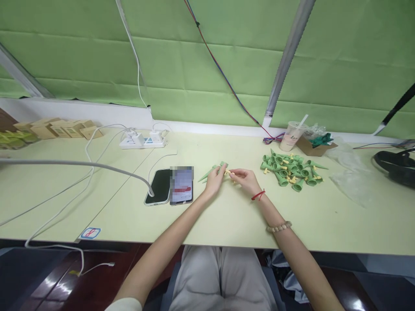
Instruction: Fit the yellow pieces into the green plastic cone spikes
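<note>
Our left hand (pixel 214 179) is pinched round a green cone (pixel 214 169), long axis pointing toward the desk's left edge; right hand (pixel 244 178) pinches a small yellow piece (pixel 228 172) at its wide end, mid-desk, with the cone pile (pixel 292 169) just right, phones (pixel 169 185) left

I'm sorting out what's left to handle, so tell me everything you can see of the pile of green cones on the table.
The pile of green cones lies on the pale table, to the right of the right hand and apart from it. It holds many small, matte, plastic-looking cones, wide hollow mouths at one end, sharp tips at the other, lying tumbled in all directions. Small yellow pieces are mixed among them. A cup and a cardboard box stand just behind.
</note>
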`<move>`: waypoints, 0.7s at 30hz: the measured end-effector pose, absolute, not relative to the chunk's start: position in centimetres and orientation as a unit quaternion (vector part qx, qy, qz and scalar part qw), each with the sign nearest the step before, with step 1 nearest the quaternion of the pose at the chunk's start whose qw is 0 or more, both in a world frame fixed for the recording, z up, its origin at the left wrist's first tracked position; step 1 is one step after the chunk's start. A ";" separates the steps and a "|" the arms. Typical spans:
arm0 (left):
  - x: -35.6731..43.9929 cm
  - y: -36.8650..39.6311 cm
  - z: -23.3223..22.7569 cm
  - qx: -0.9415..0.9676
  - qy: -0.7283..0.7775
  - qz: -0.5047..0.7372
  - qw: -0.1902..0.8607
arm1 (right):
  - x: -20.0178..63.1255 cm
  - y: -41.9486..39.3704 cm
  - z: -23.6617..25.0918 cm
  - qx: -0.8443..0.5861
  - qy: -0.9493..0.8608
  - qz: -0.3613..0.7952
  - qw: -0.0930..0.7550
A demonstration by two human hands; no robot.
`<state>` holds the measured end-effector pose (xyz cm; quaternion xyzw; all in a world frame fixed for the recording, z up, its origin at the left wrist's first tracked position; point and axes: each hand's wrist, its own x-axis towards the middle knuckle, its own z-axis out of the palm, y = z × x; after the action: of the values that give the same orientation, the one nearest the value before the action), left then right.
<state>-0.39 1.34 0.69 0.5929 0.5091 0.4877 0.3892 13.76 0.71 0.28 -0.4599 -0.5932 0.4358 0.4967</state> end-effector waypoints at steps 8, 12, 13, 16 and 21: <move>-0.9 1.6 1.0 0.516 0.479 0.545 0.455 | 15.7 0.7 0.0 -0.646 -0.651 0.165 0.363; -0.3 1.3 0.9 0.511 0.448 0.517 0.520 | 15.0 0.6 0.2 -0.610 -0.648 0.173 0.421; -0.2 1.2 0.9 0.516 0.445 0.507 0.528 | 14.7 0.5 0.3 -0.583 -0.645 0.203 0.450; -0.1 0.7 1.0 0.569 0.442 0.474 0.506 | 13.8 0.4 0.6 -0.493 -0.633 0.332 0.496; -0.2 0.3 1.1 0.662 0.463 0.444 0.387 | 13.0 0.0 0.6 -0.444 -0.640 0.367 0.508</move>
<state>-0.15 0.30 1.14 0.6621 0.4631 0.4438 0.3874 13.02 -0.03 0.61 -0.4439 -0.6403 0.3671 0.5082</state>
